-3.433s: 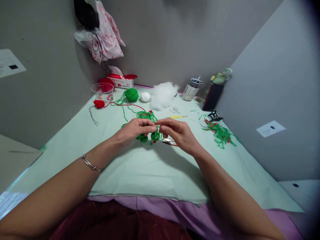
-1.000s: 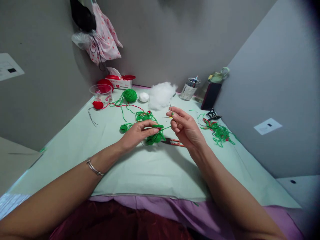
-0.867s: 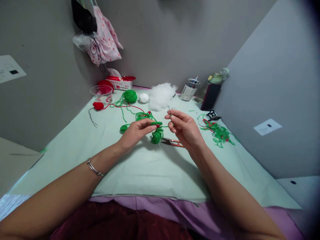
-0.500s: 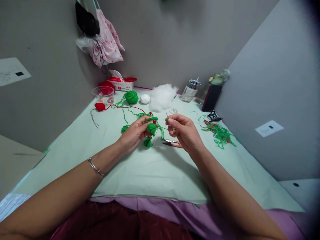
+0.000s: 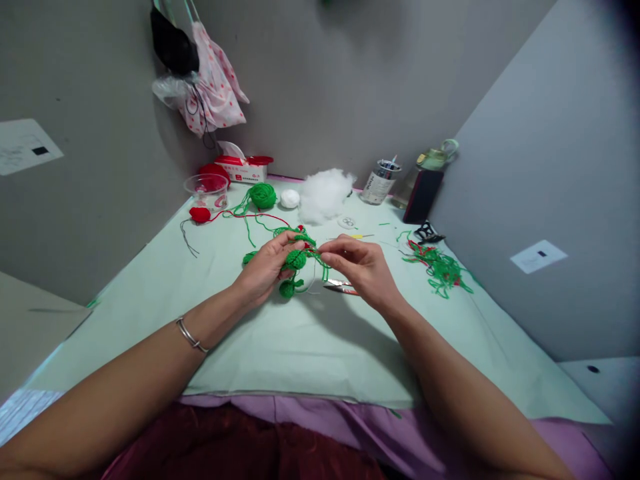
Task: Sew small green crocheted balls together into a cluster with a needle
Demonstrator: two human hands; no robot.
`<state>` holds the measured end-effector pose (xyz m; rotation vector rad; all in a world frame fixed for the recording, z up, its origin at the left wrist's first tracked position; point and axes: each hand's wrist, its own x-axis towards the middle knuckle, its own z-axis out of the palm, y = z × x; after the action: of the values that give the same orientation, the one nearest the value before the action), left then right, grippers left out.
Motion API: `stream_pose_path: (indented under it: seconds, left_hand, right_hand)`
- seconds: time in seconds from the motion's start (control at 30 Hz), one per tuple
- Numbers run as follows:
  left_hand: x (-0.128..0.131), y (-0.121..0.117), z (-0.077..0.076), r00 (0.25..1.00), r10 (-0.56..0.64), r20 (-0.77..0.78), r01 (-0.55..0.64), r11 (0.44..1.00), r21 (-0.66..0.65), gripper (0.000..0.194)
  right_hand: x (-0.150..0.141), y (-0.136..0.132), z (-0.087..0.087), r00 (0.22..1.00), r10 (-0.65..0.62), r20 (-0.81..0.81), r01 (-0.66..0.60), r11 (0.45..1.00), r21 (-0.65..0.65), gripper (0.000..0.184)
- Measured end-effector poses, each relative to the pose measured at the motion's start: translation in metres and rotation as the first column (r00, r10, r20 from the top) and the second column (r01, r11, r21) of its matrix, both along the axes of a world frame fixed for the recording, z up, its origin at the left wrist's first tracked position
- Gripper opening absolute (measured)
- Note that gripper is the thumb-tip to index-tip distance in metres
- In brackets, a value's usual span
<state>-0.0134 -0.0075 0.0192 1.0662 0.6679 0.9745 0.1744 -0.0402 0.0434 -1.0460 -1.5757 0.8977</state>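
My left hand (image 5: 265,265) is closed on a green crocheted piece (image 5: 296,259) with round balls and a bit of red; one green ball (image 5: 287,289) dangles below the fingers. Beside it my right hand (image 5: 363,267) is closed in a pinch at the right edge of the piece. The thin needle seen in that pinch a moment ago is mostly hidden now by fingertips and yarn. Green strands hang between the hands. Just under my right hand lie thread snips (image 5: 341,287), their handles partly covered. A yellow-handled crochet hook (image 5: 359,237) lies behind the hands.
At the back stand a clear plastic tub (image 5: 206,193), a tissue box (image 5: 245,169), a green yarn ball (image 5: 263,195), white stuffing (image 5: 325,195), a pen can (image 5: 380,183) and a phone (image 5: 423,197) against a bottle. Yarn scraps (image 5: 443,270) lie at right.
My right hand, which held the needle up and apart with green yarn trailing, has come down and left to the crocheted piece. My left hand has turned the piece, bringing a green ball up front.
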Motion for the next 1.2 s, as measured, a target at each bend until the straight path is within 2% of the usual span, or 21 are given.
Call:
stream_pose_path:
  seconds: [0.2, 0.47, 0.63, 0.93, 1.1, 1.2]
  left_hand:
    - [-0.0008, 0.0001, -0.0015, 0.999, 0.016, 0.035, -0.016, 1.0, -0.002, 0.023]
    - [-0.0009, 0.0037, -0.0071, 0.998, 0.019, 0.068, -0.018, 1.0, -0.026, 0.023]
    - [-0.0013, 0.0027, -0.0051, 0.994, 0.063, 0.093, -0.057, 0.996, -0.062, 0.025]
    - [-0.0016, 0.0026, -0.0037, 0.997, 0.034, 0.073, -0.03, 0.998, -0.047, 0.026]
    - [-0.0015, 0.0014, -0.0025, 0.995, 0.06, 0.076, -0.057, 0.997, -0.042, 0.024]
    - [-0.0021, 0.0006, -0.0022, 0.999, 0.027, 0.048, -0.025, 0.999, -0.037, 0.022]
  right_hand:
    - [-0.003, -0.0029, -0.0021, 0.989, -0.015, 0.147, 0.009, 0.999, 0.039, 0.01]
    - [-0.0029, -0.003, -0.0019, 0.972, -0.058, 0.229, 0.05, 0.998, 0.042, 0.009]
    - [-0.0022, -0.0031, -0.003, 0.973, -0.052, 0.227, 0.048, 0.999, 0.024, 0.01]
    - [-0.0032, -0.0031, -0.0023, 0.976, -0.056, 0.209, 0.054, 0.998, 0.016, 0.012]
    - [-0.0032, -0.0029, -0.0026, 0.978, -0.063, 0.198, 0.065, 0.998, -0.003, 0.014]
    - [-0.0038, -0.0031, -0.003, 0.978, -0.068, 0.196, 0.068, 0.998, 0.006, 0.015]
